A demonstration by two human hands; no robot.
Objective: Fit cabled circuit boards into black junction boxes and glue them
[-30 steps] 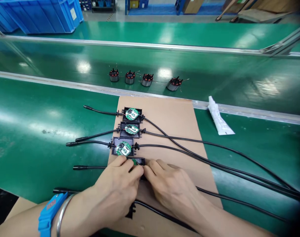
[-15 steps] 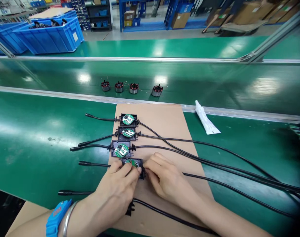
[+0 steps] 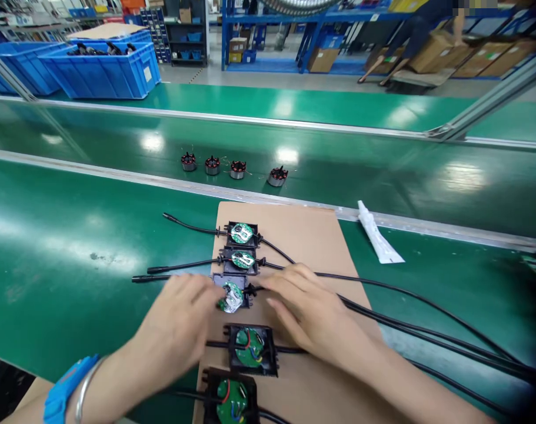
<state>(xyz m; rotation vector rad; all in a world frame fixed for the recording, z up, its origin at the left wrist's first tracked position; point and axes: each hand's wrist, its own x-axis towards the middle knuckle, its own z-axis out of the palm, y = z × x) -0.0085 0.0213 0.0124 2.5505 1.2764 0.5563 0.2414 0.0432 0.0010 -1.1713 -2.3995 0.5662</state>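
Observation:
Five shallow black plastic boxes, or rather several in a column, hold round green circuit boards with black cables at their sides. My left hand [image 3: 183, 318] is closed at the left end of the third box [image 3: 245, 284], its fingertips beside the tilted circuit board [image 3: 232, 297]. They appear to pinch the left black cable [image 3: 150, 278], though the grip is hidden. On the other side my right hand [image 3: 307, 306] has its fingers and thumb around the right black cable [image 3: 259, 288], near its grommet. Closer to me, a fourth box [image 3: 270, 368] and a fifth box [image 3: 209, 383] show boards with coloured wires.
Brown cardboard [image 3: 294, 229] lies beneath the boxes. A white tube [image 3: 378, 235] rests at the right. Several wire-wound motor stators [image 3: 238, 170] stand beyond the metal rail [image 3: 294, 200]. Blue bins [image 3: 109, 73] sit at the far left, and a person [image 3: 409, 35] is in the background.
Both hands have moved from the fourth box to the third box, uncovering the fourth and fifth. The third box's circuit board now sits tilted. The camera view has shifted slightly.

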